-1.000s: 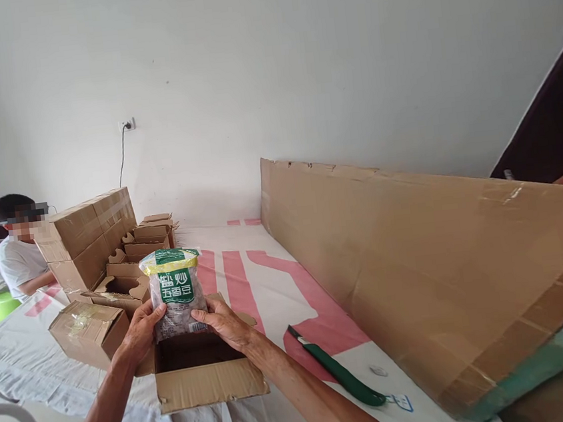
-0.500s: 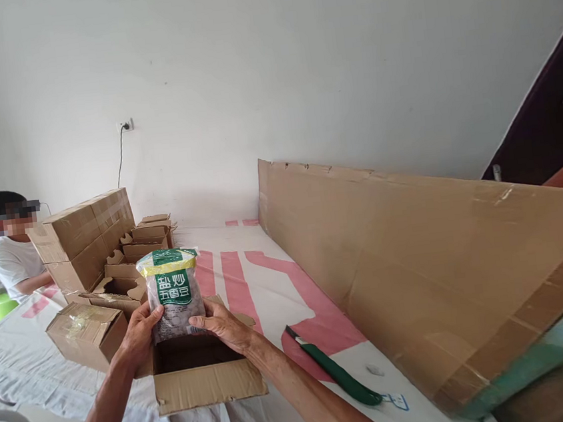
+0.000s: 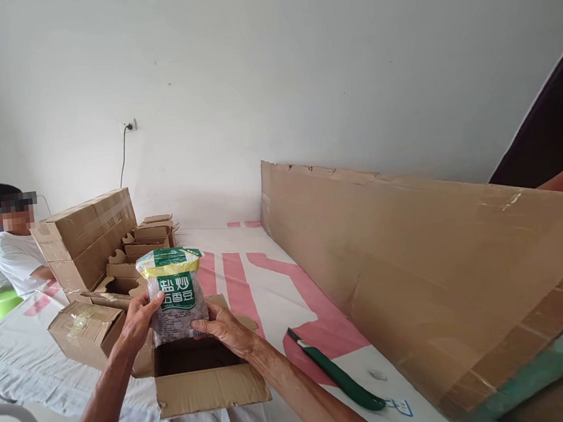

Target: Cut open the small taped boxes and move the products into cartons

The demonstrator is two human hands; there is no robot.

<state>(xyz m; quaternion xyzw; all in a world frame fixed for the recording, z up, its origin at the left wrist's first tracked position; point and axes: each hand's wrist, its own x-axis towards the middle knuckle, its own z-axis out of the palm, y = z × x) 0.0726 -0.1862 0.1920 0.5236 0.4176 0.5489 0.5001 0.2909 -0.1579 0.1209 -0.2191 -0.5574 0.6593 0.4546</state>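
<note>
Snack bag (image 3: 172, 293) sits upright in our two hands, right above the open box (image 3: 197, 367). Our left hand (image 3: 137, 323) is curled around the bag's left edge, with the thumb on the front. Our right hand (image 3: 223, 328) cups the bottom right corner, fingers closed under it. So both hands have hold of the bag, and neither is wide open.

We think the bag is soft and crinkly, and full of small hard bits, so it may feel a little heavy and floppy. The shiny wrap could slip. Holding it low at both sides, like now, looks like the safe way.

Beside the box, to its right, a green knife (image 3: 342, 376) lies on the white cloth (image 3: 247, 268). To the box's left sits a taped box (image 3: 85, 325), and behind that a stack of boxes (image 3: 87, 235). Farther left of the box another person (image 3: 14, 256) sits.
</note>
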